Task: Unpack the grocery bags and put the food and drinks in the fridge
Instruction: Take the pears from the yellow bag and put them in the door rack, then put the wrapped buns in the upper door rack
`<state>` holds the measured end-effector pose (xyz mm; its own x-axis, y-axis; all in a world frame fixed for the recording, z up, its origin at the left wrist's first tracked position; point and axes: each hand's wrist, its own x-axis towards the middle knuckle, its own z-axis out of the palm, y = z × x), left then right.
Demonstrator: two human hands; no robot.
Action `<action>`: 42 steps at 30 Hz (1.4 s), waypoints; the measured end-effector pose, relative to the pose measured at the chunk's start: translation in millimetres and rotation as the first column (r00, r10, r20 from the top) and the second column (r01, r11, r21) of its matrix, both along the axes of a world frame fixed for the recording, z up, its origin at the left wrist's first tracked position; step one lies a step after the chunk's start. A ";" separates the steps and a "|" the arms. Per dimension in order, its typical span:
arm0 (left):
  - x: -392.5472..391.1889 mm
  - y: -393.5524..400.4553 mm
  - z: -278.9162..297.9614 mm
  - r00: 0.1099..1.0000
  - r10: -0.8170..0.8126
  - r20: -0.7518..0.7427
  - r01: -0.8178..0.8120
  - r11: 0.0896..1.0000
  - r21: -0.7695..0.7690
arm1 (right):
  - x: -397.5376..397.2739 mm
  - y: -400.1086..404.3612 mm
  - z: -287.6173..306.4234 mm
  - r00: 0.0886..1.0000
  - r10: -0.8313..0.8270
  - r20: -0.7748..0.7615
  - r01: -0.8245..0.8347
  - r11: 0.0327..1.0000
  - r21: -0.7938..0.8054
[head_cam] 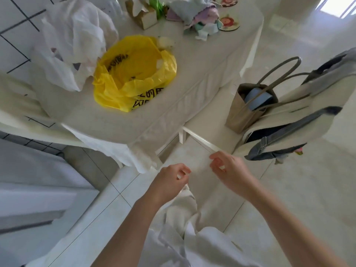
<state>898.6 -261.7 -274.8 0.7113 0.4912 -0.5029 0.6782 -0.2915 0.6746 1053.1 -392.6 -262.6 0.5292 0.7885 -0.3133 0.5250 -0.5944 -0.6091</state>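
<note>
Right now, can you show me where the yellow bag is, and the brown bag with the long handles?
yellow bag (133,74): head view, on its crinkled middle.
brown bag (240,114): head view, on its front side, below the handles.

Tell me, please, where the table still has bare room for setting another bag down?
The near right stretch of the table, between the yellow bag and the table's right edge, is bare. The far end is crowded with a tissue box and crumpled cloths; the left holds white bags.
</note>
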 end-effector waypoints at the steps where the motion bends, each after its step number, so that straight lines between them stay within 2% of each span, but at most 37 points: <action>1: 11.4 11.6 -1.2 1.000 0.005 -0.009 -0.005 1.000 -0.005 | 13.0 12.8 0.4 1.000 0.009 0.002 -0.009 1.000 -0.005; 6: 67.0 72.5 0.9 0.998 0.010 -0.055 -0.010 1.000 -0.005 | 73.8 75.4 5.3 0.998 0.056 0.007 -0.056 0.998 -0.005; 15: 164.4 168.3 4.3 0.993 0.113 -0.026 -0.111 0.992 0.068 | 185.7 180.7 5.1 0.992 0.127 0.005 -0.127 0.992 0.000; 25: 253.0 239.6 -8.7 0.931 0.365 -0.008 -0.360 0.922 0.140 | 291.7 270.6 -11.2 0.955 0.294 -0.036 -0.295 0.954 -0.048; 35: 287.9 333.6 -16.4 0.789 0.614 0.024 -0.597 0.758 0.264 | 331.7 388.8 -16.1 0.907 0.420 0.021 -0.416 0.905 -0.090; 42: 301.6 373.9 -47.1 0.793 0.596 -0.125 -0.578 0.802 0.151 | 336.4 476.5 -22.5 0.905 0.421 0.064 -0.408 0.900 -0.156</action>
